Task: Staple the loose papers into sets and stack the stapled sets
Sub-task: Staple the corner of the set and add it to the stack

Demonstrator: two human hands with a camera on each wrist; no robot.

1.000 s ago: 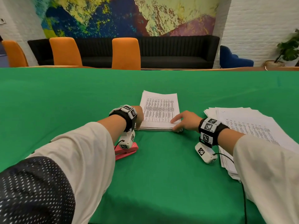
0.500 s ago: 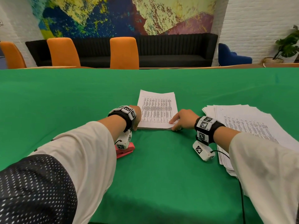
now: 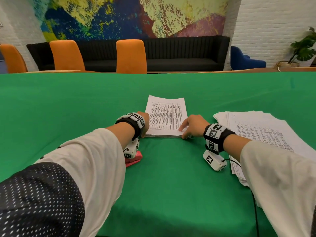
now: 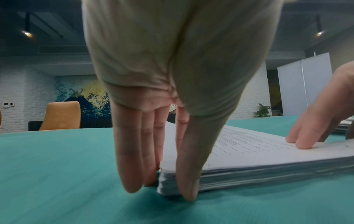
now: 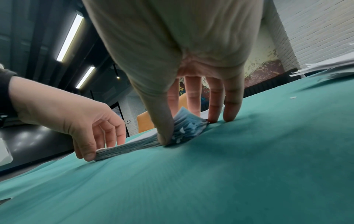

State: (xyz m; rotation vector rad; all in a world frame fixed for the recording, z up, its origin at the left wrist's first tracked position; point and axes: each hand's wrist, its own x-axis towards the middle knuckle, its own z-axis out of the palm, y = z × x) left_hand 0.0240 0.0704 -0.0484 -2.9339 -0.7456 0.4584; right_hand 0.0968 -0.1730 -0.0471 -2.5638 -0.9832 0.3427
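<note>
Squaring step, judged: both hands bracket one pile, tidying its edges.

Head view, stack: stapled stack [image 3: 165, 117] lies flat on the green tablecloth [image 3: 85, 100], straight ahead of the person, long axis running away from the body; near short edge faces the wrists.
Head view, hands: left hand [image 3: 144, 123] at the near-left corner, right hand [image 3: 192, 125] at the near-right corner; each touches its own side, so neither is clearly nearer.
Head view, supply: loose papers [image 3: 259, 134] fanned untidily to the right, just beside the right forearm, apart from the stack.
Head view, tool: red stapler [image 3: 134, 159] under the left wrist, untouched.

Left wrist view, left hand: fingers [image 4: 132, 151] straight and pointing down, flat against the stack's side; thumb against the near edge. Nothing gripped.
Left wrist view, paper: matte white printed sheets, many layers, edges slightly stepped at the corner.

Right wrist view, right hand: thumb [image 5: 162, 128] pressed on the near edge, fingers extended to the cloth along the side; corner sheets splay and curl upward between them. Pressing, not clutching.
Right wrist view, cloth: fine-ribbed weave, soft, faintly rippled.
</note>
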